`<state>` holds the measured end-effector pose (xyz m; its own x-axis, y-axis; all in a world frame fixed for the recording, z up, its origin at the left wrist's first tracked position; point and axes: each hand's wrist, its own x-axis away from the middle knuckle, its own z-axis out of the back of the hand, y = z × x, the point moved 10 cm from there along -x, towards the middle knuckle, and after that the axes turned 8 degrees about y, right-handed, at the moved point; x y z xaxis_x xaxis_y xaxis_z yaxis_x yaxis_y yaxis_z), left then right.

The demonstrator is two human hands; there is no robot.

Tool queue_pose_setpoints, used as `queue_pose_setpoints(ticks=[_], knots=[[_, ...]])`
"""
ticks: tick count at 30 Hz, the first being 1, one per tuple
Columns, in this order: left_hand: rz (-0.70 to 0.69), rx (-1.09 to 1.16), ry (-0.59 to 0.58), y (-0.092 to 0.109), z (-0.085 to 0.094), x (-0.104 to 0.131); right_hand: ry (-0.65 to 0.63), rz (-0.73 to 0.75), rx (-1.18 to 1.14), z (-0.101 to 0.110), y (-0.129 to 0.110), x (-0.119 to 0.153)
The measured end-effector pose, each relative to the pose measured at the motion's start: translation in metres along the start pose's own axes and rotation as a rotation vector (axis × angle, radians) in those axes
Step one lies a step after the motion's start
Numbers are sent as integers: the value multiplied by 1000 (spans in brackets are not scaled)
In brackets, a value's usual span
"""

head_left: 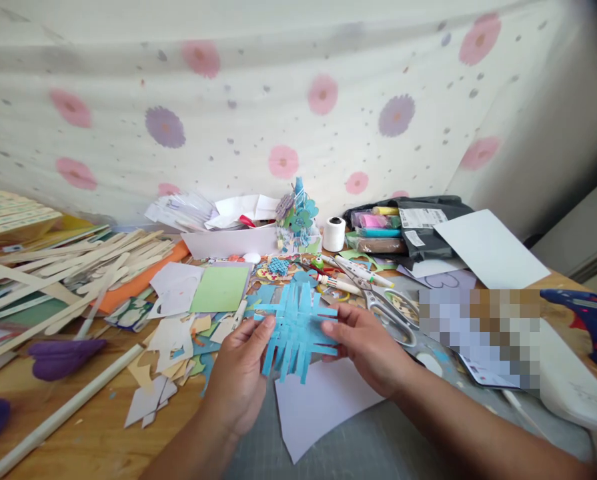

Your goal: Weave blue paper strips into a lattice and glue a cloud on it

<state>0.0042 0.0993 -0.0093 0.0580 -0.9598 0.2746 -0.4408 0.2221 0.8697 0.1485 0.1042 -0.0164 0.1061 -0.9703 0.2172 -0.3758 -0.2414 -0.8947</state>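
Observation:
A piece of woven blue paper strips (299, 331), with loose strip ends sticking out on its sides, is held up between both hands. My left hand (247, 357) pinches its left edge, thumb on top. At its right edge, my right hand (354, 337) grips the strip ends between thumb and fingers. Beneath the weave a pale lilac paper sheet (323, 407) lies on the grey cutting mat (373, 447). Silver scissors (385, 310) rest just beyond my right hand. A small blue woven piece (278, 267) sits farther back.
Wooden sticks (78, 267) and paper scraps (173, 347) spread over the left side. A white box (231, 243), a thread spool (333, 235) and a black bag (428, 233) stand at the back. On the right are a white power strip (573, 380) and a blue glue gun (591, 320).

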Motion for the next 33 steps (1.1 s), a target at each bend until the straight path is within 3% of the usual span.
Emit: queue_pose_setpoints(ticks=[3,8,20,27,33], knots=[[55,-6,-66,-5,-6,4,-11,-13,5,-6,0,2],[34,-117,-191,-3,-10,1,18,20,-5,1,-8,2],[21,-156,-98,-13,-4,0,50,71,12,0,-9,4],[55,-110,-107,-15,-5,2,66,95,12,1,-11,2],[-15,-102,-137,-1,-6,0,48,65,-3,2,-10,2]])
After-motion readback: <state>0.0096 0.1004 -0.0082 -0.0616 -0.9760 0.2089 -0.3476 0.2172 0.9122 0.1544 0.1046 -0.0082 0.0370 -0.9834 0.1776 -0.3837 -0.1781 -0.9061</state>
